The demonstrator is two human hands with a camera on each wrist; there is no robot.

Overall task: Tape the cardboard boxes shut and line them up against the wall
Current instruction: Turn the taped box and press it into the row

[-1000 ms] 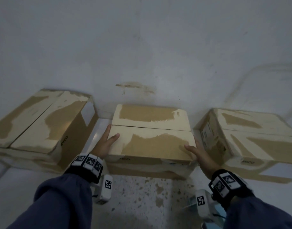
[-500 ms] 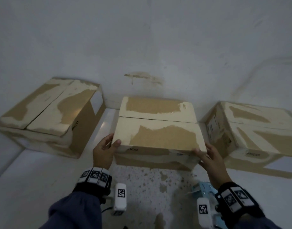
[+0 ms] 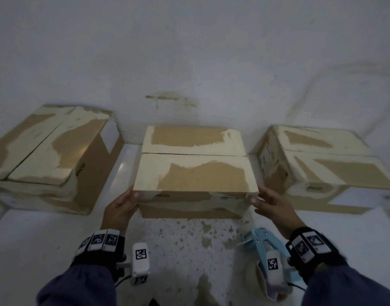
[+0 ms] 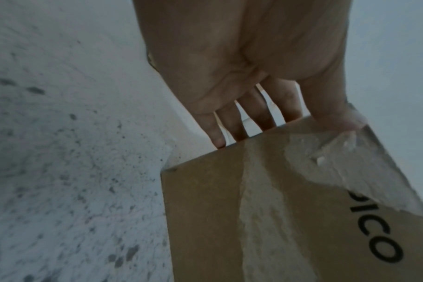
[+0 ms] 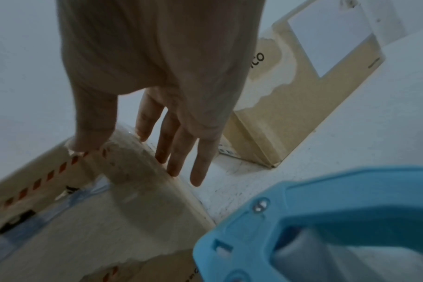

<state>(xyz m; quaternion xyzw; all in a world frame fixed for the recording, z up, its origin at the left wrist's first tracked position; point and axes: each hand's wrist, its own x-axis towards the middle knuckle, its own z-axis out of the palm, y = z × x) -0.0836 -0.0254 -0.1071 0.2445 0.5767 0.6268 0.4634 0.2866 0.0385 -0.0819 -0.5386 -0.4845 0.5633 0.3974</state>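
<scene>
Three cardboard boxes stand along the white wall (image 3: 189,51): the left box (image 3: 48,155), the middle box (image 3: 196,173) and the right box (image 3: 326,164), all with closed top flaps and patches of torn paper. My left hand (image 3: 123,206) touches the middle box's near left corner. Its fingers (image 4: 232,122) lie straight along the side and its thumb rests on the front face of the middle box (image 4: 290,219). My right hand (image 3: 271,202) has straight, spread fingers (image 5: 181,148) at the near right edge of the middle box (image 5: 85,219).
A blue tape dispenser (image 3: 261,241) lies on the speckled floor (image 3: 178,250) under my right wrist, large in the right wrist view (image 5: 338,219). Narrow gaps of floor separate the boxes. The right box (image 5: 290,95) stands just beyond my right fingers.
Both hands have slid back along the middle box's sides to its near corners. The view has pulled back, and the tape dispenser has come into sight. The boxes look unmoved.
</scene>
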